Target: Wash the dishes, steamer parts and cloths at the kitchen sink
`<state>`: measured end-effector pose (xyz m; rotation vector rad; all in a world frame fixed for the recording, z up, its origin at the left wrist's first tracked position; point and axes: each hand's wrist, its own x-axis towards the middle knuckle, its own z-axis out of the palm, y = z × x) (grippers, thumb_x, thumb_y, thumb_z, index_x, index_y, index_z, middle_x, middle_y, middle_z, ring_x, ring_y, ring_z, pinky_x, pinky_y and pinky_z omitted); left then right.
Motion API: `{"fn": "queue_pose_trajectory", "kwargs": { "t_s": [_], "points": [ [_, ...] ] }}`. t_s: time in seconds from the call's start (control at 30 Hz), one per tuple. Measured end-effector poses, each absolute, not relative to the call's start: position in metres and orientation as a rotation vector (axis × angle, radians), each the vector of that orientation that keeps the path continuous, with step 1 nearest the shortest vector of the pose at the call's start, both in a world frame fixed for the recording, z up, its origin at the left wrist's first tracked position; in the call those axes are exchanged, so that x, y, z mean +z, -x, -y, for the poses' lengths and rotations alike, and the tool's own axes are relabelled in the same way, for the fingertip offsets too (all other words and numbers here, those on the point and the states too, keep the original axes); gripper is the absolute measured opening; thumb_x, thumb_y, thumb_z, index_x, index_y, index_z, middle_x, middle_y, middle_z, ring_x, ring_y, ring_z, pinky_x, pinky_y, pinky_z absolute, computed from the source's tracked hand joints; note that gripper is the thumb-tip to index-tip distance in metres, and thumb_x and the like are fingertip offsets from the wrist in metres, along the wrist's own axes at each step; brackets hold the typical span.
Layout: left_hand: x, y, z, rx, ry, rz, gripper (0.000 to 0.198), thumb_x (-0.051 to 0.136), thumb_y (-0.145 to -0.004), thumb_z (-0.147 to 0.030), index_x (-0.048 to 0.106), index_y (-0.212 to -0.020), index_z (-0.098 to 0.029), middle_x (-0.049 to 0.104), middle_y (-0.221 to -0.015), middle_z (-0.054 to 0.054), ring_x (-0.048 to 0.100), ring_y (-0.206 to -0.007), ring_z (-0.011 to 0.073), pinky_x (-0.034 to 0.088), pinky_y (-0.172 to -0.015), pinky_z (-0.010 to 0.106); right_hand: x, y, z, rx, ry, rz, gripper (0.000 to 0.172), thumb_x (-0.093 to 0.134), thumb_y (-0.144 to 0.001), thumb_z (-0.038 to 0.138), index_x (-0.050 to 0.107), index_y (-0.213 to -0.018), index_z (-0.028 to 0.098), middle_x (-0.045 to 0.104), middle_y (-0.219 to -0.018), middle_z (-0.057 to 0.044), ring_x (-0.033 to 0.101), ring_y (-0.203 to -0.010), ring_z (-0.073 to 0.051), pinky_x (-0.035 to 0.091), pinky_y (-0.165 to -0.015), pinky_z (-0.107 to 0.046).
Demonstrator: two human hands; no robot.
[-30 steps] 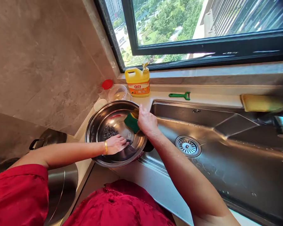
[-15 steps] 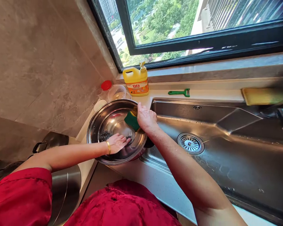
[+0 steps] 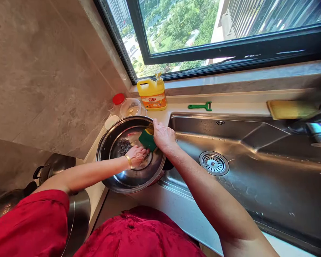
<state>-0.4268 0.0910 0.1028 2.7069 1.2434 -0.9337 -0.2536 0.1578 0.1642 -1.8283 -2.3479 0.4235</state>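
Note:
A round steel basin (image 3: pixel 128 178) stands on the counter at the sink's left edge, slightly tilted. Inside it lies a dark clump, perhaps a wire scourer (image 3: pixel 124 146). My left hand (image 3: pixel 137 156), with a gold bangle at the wrist, reaches into the basin, palm down with its fingers spread, near the green sponge. At the basin's right rim, my right hand (image 3: pixel 164 136) is closed on the rim. The green and yellow sponge (image 3: pixel 147 140) is inside the basin beside the right fingers. Whether they also touch it is unclear.
To the right is a steel sink (image 3: pixel 243 178) with a drain and a faucet (image 3: pixel 319 130). Behind the basin stand a yellow detergent bottle (image 3: pixel 153 97), a clear bowl (image 3: pixel 131 107) and a red-lidded jar (image 3: pixel 118 99). A green peeler (image 3: pixel 200 106) and yellow cloth (image 3: pixel 291 109) lie behind the sink.
My left hand has moved slightly up and to the right inside the basin. The dark clump now shows more fully to its left. The whole view has shifted a little.

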Motion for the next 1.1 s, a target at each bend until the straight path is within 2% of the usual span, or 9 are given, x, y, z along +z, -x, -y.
{"fn": "queue_pose_trajectory", "kwargs": {
  "t_s": [0.13,0.3,0.47,0.57,0.73,0.87,1.03,1.1],
  "points": [
    [0.102,0.428,-0.086,-0.928,-2.68,-1.172,0.05,0.032,-0.091,-0.017,0.034,-0.142,-0.017,0.061,-0.109,0.012,0.052,-0.1,0.0245,0.037,-0.079,0.038,0.165,0.253,-0.158,0.436,1.813,2.366,0.045,0.023,-0.092,0.014,0.036,-0.135,0.016,0.062,-0.111,-0.017,0.066,-0.095,-0.023,0.05,-0.076,-0.032],
    [0.104,0.423,-0.085,-0.971,-2.648,-1.295,0.05,0.032,-0.092,-0.02,0.035,-0.141,-0.014,0.059,-0.114,0.016,0.05,-0.105,0.0279,0.037,-0.079,0.041,0.166,0.253,-0.156,0.424,1.84,2.357,0.044,0.023,-0.093,0.015,0.034,-0.136,0.015,0.062,-0.11,-0.018,0.066,-0.097,-0.023,0.05,-0.076,-0.03],
    [0.105,0.428,-0.078,-0.932,-2.674,-1.2,0.051,0.029,-0.092,-0.018,0.03,-0.143,-0.015,0.061,-0.11,0.012,0.051,-0.099,0.0254,0.037,-0.078,0.04,0.166,0.253,-0.156,0.415,1.826,2.37,0.044,0.024,-0.094,0.016,0.034,-0.136,0.016,0.062,-0.11,-0.018,0.066,-0.096,-0.023,0.05,-0.077,-0.03],
    [0.101,0.427,-0.083,-0.933,-2.695,-1.34,0.051,0.03,-0.092,-0.017,0.033,-0.142,-0.015,0.06,-0.111,0.014,0.051,-0.1,0.026,0.036,-0.078,0.04,0.166,0.253,-0.157,0.393,1.824,2.369,0.045,0.023,-0.093,0.014,0.032,-0.137,0.014,0.061,-0.111,-0.019,0.065,-0.098,-0.024,0.05,-0.076,-0.031],
    [0.097,0.429,-0.081,-0.889,-2.736,-1.194,0.05,0.034,-0.092,-0.02,0.032,-0.142,-0.016,0.061,-0.107,0.011,0.052,-0.096,0.0233,0.036,-0.076,0.037,0.167,0.253,-0.157,0.413,1.807,2.384,0.042,0.029,-0.092,0.015,0.037,-0.133,0.013,0.062,-0.109,-0.019,0.067,-0.095,-0.025,0.051,-0.076,-0.032],
    [0.1,0.43,-0.087,-0.921,-2.736,-1.36,0.051,0.037,-0.09,-0.018,0.035,-0.141,-0.016,0.06,-0.109,0.013,0.051,-0.099,0.0245,0.035,-0.075,0.037,0.167,0.253,-0.156,0.402,1.809,2.374,0.043,0.028,-0.092,0.015,0.036,-0.135,0.014,0.062,-0.11,-0.019,0.066,-0.096,-0.024,0.05,-0.077,-0.032],
    [0.101,0.427,-0.081,-0.852,-2.77,-1.122,0.05,0.036,-0.091,-0.021,0.034,-0.141,-0.016,0.061,-0.105,0.011,0.051,-0.095,0.0234,0.035,-0.074,0.037,0.168,0.253,-0.154,0.426,1.809,2.38,0.043,0.029,-0.092,0.015,0.036,-0.135,0.015,0.063,-0.11,-0.018,0.066,-0.096,-0.024,0.05,-0.078,-0.032],
    [0.1,0.425,-0.082,-0.849,-2.758,-1.2,0.05,0.036,-0.091,-0.019,0.035,-0.141,-0.017,0.061,-0.105,0.011,0.052,-0.095,0.0238,0.035,-0.074,0.037,0.167,0.253,-0.154,0.409,1.8,2.378,0.043,0.029,-0.092,0.015,0.035,-0.135,0.015,0.063,-0.109,-0.017,0.066,-0.097,-0.024,0.049,-0.078,-0.031]
  ]
}}
